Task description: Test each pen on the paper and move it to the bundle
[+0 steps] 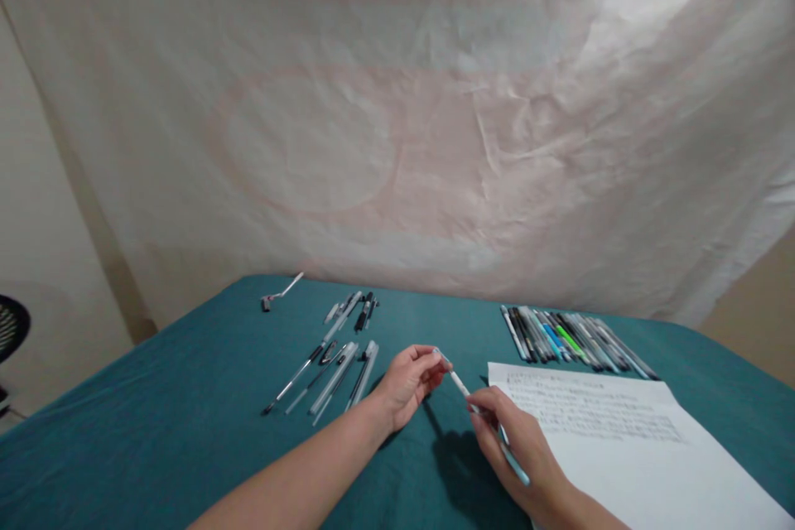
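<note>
Slim white plastic pen with a pale-blue end (460, 383) slants between both hands. Left hand (413, 381) pinches its far end, thumb to forefinger; right hand (518, 439) pinches lower down the shaft, probably for two-point steadiness. Left of the left fingers: clear plastic pen parts (335, 378), loosely grouped, perhaps for easy reach. Beyond the right fingers: black, grey, blue and green pens (566, 339), seemingly aligned for order; handwritten white paper sheet (621, 468) just beside that hand.
</note>
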`<state>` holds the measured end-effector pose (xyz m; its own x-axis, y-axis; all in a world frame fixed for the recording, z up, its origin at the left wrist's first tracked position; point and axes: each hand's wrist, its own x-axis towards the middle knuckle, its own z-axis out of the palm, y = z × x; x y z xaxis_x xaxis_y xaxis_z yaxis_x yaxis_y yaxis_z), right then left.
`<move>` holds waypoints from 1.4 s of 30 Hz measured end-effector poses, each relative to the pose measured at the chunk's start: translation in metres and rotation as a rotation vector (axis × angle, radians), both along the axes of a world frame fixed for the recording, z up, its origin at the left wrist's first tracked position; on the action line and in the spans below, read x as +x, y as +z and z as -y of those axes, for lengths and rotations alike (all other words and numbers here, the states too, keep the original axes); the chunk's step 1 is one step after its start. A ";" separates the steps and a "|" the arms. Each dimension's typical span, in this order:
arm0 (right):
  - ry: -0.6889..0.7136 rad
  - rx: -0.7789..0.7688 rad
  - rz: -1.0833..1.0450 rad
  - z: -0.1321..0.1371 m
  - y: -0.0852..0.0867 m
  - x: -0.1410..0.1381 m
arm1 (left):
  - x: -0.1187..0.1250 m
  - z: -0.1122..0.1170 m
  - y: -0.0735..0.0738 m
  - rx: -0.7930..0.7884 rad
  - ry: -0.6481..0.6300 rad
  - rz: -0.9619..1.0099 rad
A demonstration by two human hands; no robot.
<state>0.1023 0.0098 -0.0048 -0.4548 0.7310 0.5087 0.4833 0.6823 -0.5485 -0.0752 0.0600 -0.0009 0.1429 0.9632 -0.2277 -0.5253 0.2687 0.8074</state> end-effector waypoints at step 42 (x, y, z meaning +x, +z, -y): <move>-0.015 0.013 0.111 -0.002 0.000 -0.010 | 0.010 0.007 -0.009 0.209 0.039 -0.069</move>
